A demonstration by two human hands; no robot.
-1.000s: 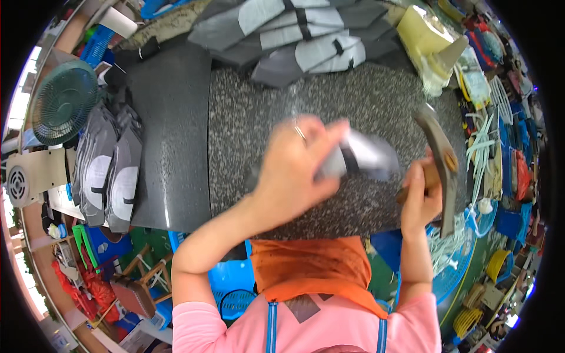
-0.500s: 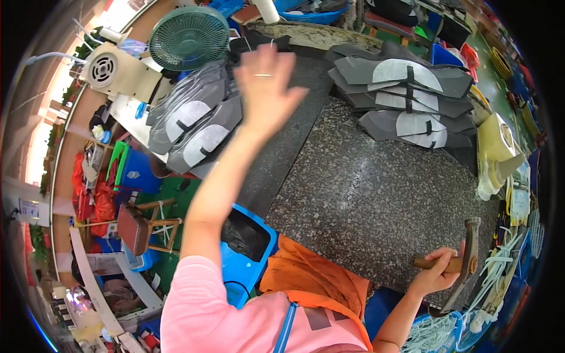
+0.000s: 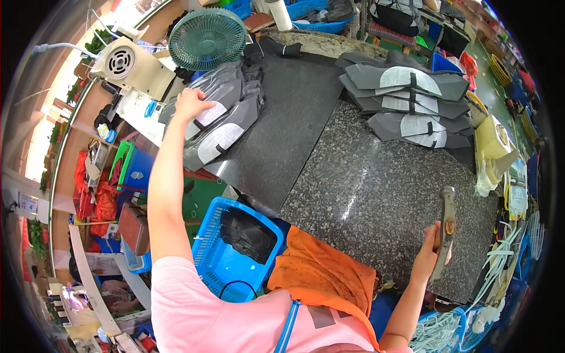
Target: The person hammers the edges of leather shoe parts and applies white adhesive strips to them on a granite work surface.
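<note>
The left hand [image 3: 191, 105] is extended far to the person's left, and its fingers are laid on the top piece of a stack of grey shoe-upper pieces [image 3: 220, 120] with pale panels; whether the piece is pinched or merely pressed flat cannot be told from this view. This stack is located at the left end of the work surface, on a smooth dark slab [image 3: 288, 126], just below a green table fan [image 3: 206, 38] and beside a cream-coloured motor housing [image 3: 126, 65]. The right hand [image 3: 434, 250] is closed around the handle of a hammer [image 3: 446, 226], which is held upright at the near right edge of a speckled granite slab [image 3: 382, 194], with the metal head uppermost and clear of the stone. A second stack of grey upper pieces [image 3: 412, 100] is positioned at the far end of the granite slab, well apart from both hands. A pale yellow machine part [image 3: 493, 150] is located at the right edge of the slab. A blue plastic basket [image 3: 232, 250] containing dark material is placed below the table edge, between the left arm and an orange apron [image 3: 323, 276] worn over a pink shirt. Loops of white cord [image 3: 500, 256] are seen at the lower right.
</note>
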